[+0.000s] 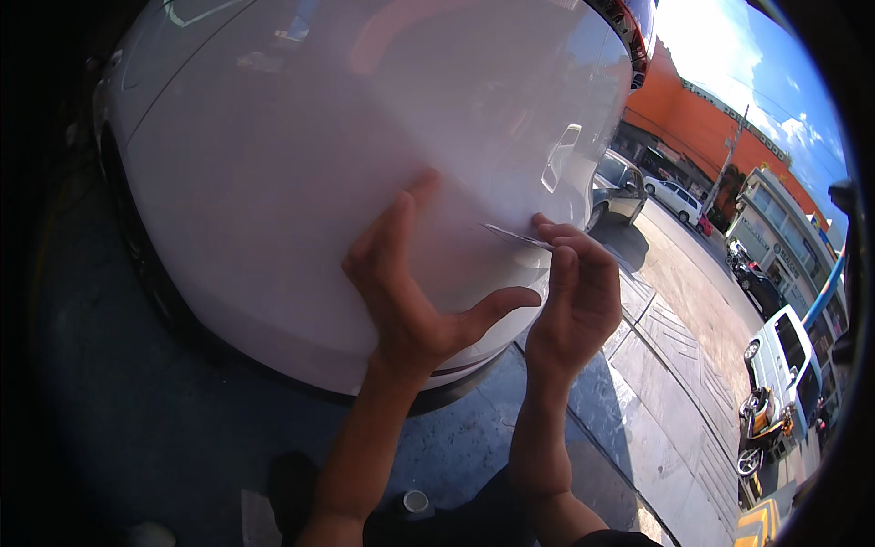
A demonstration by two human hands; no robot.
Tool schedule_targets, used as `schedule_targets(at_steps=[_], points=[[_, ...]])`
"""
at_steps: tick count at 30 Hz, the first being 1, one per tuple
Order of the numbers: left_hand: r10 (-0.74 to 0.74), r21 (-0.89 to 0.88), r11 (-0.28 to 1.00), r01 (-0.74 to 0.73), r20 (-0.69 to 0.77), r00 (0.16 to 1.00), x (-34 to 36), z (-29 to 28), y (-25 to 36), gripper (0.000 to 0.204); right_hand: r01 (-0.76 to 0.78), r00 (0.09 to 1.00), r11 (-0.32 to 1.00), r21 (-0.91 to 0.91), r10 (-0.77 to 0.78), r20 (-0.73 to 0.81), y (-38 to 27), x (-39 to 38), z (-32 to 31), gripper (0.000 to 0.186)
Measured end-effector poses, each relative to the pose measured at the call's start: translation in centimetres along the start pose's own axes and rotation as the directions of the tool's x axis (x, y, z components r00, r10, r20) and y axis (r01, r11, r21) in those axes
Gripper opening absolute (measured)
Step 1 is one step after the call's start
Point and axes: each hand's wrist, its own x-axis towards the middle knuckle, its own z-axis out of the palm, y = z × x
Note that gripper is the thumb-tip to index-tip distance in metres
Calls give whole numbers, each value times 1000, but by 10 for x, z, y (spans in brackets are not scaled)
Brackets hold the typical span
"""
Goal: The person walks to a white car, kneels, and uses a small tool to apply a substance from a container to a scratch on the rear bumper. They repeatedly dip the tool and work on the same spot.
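Observation:
A pale, glossy car body panel (264, 182) fills most of the view in front of me. My left hand (406, 296) is spread beside it, thumb stretched out to the right and fingers up along the surface. Whether its fingertips touch the paint I cannot tell. Nothing shows in this hand. Between thumb and fingers my right hand (579, 292) pinches a thin flat piece (515, 235), seen almost edge-on, with a pointed end toward the panel. Its kind is not clear.
A small round white container (416, 500) is low by my legs. The car's red tail light (634, 41) is at the upper right. Beyond the metal-plated ground (670, 383) stand a silver car (618, 187), a white van (784, 365) and a motorcycle (752, 433).

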Motion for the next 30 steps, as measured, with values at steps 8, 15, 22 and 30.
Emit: schedule_targets(at_steps=[8, 15, 22, 30], points=[[-25, -77, 997, 22, -43, 999, 0, 5, -5, 110, 44, 999, 997, -65, -44, 0, 7, 1, 4, 7], [-26, -44, 999, 25, -22, 999, -1, 4, -4, 109, 47, 999, 997, -68, -49, -21, 10, 0, 5, 7], [-5, -25, 1000, 5, -24, 1000, 0, 5, -6, 109, 70, 997, 991, -111, -71, -6, 13, 0, 3, 7], [-3, -26, 1000, 2, -29, 1000, 0, 6, -6, 108, 58, 998, 995, -83, -60, -20, 14, 0, 5, 6]])
